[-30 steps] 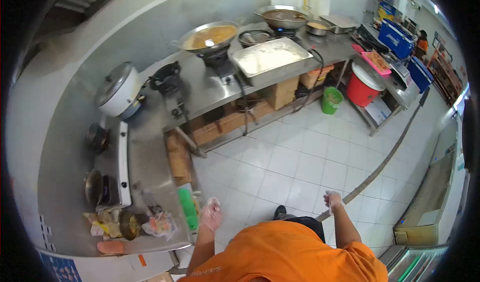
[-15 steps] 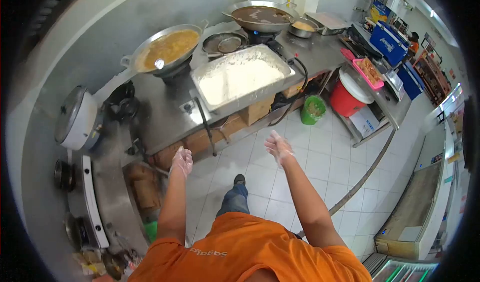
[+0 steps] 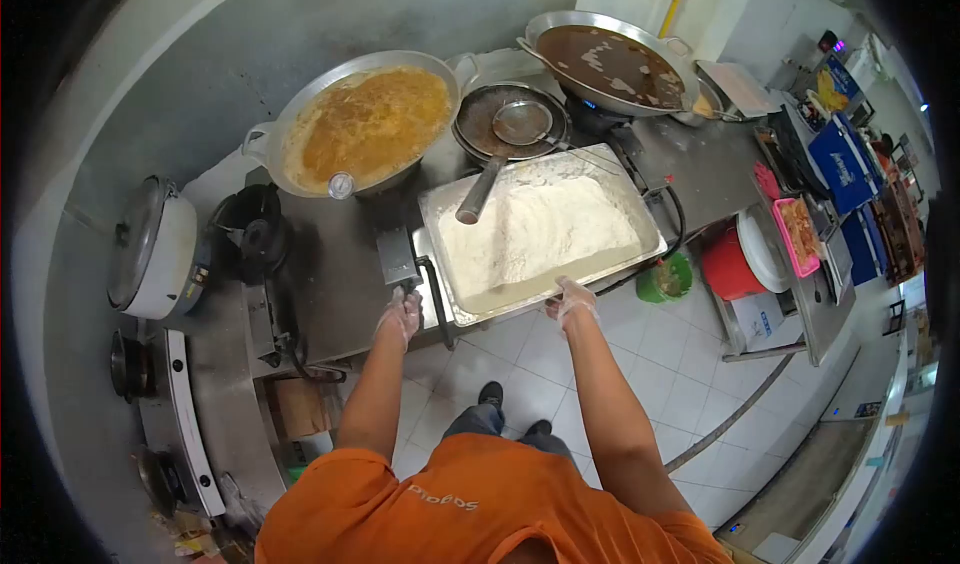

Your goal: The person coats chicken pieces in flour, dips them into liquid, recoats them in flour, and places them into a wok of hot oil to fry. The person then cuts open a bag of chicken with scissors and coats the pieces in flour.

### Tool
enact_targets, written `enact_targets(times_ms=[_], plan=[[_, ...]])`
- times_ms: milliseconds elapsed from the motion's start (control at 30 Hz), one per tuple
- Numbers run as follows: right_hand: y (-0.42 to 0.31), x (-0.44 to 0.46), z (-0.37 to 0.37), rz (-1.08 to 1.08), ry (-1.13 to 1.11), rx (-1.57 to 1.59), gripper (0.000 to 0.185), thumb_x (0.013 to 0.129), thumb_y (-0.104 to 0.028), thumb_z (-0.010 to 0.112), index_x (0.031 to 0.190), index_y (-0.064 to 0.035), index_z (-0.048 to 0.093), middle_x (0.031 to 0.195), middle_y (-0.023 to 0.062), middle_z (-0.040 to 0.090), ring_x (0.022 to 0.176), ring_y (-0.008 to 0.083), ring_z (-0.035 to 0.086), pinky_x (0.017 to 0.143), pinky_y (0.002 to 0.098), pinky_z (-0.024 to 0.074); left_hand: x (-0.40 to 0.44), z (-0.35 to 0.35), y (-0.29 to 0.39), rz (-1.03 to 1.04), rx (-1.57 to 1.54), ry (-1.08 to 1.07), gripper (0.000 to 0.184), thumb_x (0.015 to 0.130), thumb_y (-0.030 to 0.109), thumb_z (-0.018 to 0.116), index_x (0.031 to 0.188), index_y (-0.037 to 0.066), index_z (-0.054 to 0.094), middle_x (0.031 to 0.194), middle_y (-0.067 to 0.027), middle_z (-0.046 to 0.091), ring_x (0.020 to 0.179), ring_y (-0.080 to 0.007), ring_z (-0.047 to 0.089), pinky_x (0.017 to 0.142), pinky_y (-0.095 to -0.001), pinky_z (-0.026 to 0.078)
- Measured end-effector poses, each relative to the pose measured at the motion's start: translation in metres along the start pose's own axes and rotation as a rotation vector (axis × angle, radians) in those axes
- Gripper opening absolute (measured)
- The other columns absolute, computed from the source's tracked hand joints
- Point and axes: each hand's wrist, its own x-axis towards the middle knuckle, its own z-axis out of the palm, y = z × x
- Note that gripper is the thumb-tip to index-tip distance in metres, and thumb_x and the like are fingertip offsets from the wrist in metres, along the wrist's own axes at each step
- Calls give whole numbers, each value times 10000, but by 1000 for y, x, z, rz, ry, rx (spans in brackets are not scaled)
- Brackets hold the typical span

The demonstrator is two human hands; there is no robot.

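Observation:
My left hand [image 3: 402, 315], in a clear plastic glove, is at the counter's front edge, fingers curled by a small dark fitting below a metal plate [image 3: 396, 256]. What it grips, if anything, is hidden. My right hand [image 3: 574, 300], gloved likewise, is at the near rim of a metal tray [image 3: 655, 247] of white flour [image 3: 545, 229]; its fingers are loosely apart, holding nothing visible. Contact with the rim is unclear. Over the tray's far left corner juts a strainer's handle [image 3: 482, 194]. Behind lies the strainer [image 3: 521, 122] on a round pan [image 3: 480, 114].
A wok of bubbling yellow oil [image 3: 375, 124] with a round dial thermometer [image 3: 341, 185] stands left. Another wok of dark oil [image 3: 610, 64] sits above a blue flame. A lidded cooker [image 3: 160, 249] is far left. Right are a green bin [image 3: 665, 279] and red bucket [image 3: 730, 264].
I have come closer to the counter. My left hand has reached its edge beside the dark fitting, and my right hand has reached the tray's near rim.

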Motion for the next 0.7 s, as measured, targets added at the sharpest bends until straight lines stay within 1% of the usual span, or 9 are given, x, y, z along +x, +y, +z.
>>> enact_targets(times_ms=[100, 233, 267, 367, 400, 500, 567, 633, 700], plan=[[29, 74, 2, -144, 33, 173, 166, 823, -57, 754, 941, 22, 668, 833, 96, 669, 659, 199, 603, 565, 359, 477, 39, -20, 2, -7, 14, 66, 371, 990, 334, 643, 1065, -18, 554, 890, -99, 629, 618, -89, 588, 423, -135, 450], [12, 34, 4, -179, 120, 168, 183, 788, -9, 741, 938, 62, 663, 853, 109, 674, 715, 210, 636, 619, 369, 511, 113, -86, -14, 145, 129, -14, 137, 1013, 145, 575, 1016, 9, 589, 815, -73, 633, 559, -88, 566, 395, -175, 414], [17, 40, -3, -217, 135, 168, 184, 784, -4, 737, 936, 69, 663, 855, 114, 676, 728, 210, 642, 620, 373, 515, 102, -85, 6, 91, 182, 65, 113, 957, 95, 593, 1051, 60, 645, 836, 3, 647, 526, -63, 518, 378, -199, 377], [7, 27, -38, -249, 167, 131, 173, 814, -9, 699, 960, 69, 647, 878, 145, 679, 741, 241, 674, 579, 397, 541, 79, -59, -7, 214, 323, -6, 120, 945, 134, 602, 956, 15, 593, 747, -68, 615, 500, -119, 545, 426, -240, 410], [-3, 7, -58, -226, 141, 117, 158, 834, -22, 682, 969, 48, 640, 875, 149, 674, 737, 254, 680, 551, 400, 539, 58, -38, -13, 242, 327, 129, 92, 902, 83, 649, 945, 27, 589, 756, -72, 619, 538, -117, 571, 455, -246, 435], [-11, -3, -124, -193, 154, 145, 152, 844, -60, 666, 974, 13, 640, 864, 135, 674, 691, 264, 683, 501, 401, 533, 98, -69, -25, 530, 467, 112, 116, 877, 46, 674, 943, 42, 579, 751, -52, 608, 568, -107, 571, 482, -235, 443], [-25, -16, -169, -184, 205, 142, 161, 829, -67, 675, 973, 1, 649, 868, 128, 679, 679, 261, 683, 496, 395, 540, 44, -24, -36, 488, 283, 88, 146, 885, 69, 696, 963, 69, 572, 746, -26, 591, 589, -95, 556, 507, -230, 445], [-44, -29, -204, -185, 229, 173, 181, 817, -70, 684, 983, -5, 652, 878, 127, 683, 690, 257, 689, 512, 389, 562, 78, -56, -23, 464, 286, 14, 142, 935, 177, 699, 986, 103, 589, 745, 3, 578, 593, -85, 536, 521, -237, 447], [-67, -29, -238, -191, 262, 194, 204, 811, -69, 686, 1003, -7, 652, 896, 131, 689, 708, 260, 697, 538, 393, 587, -14, 22, -42, 380, 426, 243, 204, 986, 337, 659, 962, 138, 619, 744, 13, 576, 607, -90, 538, 542, -248, 445]])
